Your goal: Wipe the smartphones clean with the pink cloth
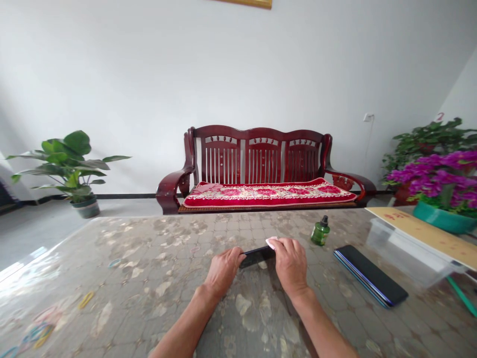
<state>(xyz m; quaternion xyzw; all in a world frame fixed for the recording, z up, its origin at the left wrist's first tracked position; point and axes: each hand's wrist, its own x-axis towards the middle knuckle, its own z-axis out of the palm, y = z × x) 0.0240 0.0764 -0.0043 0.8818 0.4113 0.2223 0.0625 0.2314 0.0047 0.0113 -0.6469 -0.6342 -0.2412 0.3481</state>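
Observation:
A black smartphone (257,256) is held tilted just above the table in front of me. Its left end is gripped by my left hand (224,267), thumb and fingers closed. My right hand (291,263) is at the phone's right end, fingers closed on a small folded white tissue (272,242) at the top corner. Fingers cover part of the tissue, and whether it is paper or cloth is unclear. To the right of that hand stands a small green bottle (321,232) with a black cap. Nearer me on the right lie stacked phones (370,276), dark screen up.
The table (160,303) has a patterned clear cover. Coloured bands (43,332) lie at the left. A clear plastic box (400,253) with a tan board (428,236), and purple flowers in a green pot (445,217), occupy the right. A wooden bench (261,154) stands beyond.

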